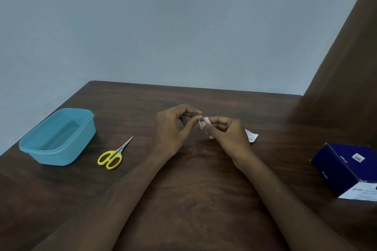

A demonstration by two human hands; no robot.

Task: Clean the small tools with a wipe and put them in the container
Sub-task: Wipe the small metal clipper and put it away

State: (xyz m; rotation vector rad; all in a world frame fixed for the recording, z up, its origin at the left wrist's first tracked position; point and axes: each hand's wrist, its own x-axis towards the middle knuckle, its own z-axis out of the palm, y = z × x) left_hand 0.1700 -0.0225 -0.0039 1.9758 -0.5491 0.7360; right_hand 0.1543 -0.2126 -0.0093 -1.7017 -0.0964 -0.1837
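Fingers [212, 123] pinch a white wipe [204, 122]; tool inside indistinct

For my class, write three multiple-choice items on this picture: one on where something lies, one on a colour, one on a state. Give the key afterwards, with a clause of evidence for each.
1. Where do the scissors lie?
A. Inside the container
B. On the table, just right of the container
C. On top of the blue box

2. What colour are the scissors' handles?
A. Yellow
B. Red
C. Black

3. What is the state of the container?
A. Closed with a lid
B. Tipped on its side
C. Open and upright, no tools in it

Key:
1 B, they rest on the table beside the container's right wall.
2 A, both finger loops are bright yellow.
3 C, its bare blue floor shows, while the left hand and right hand hold a small white wipe between them, near the blue box.
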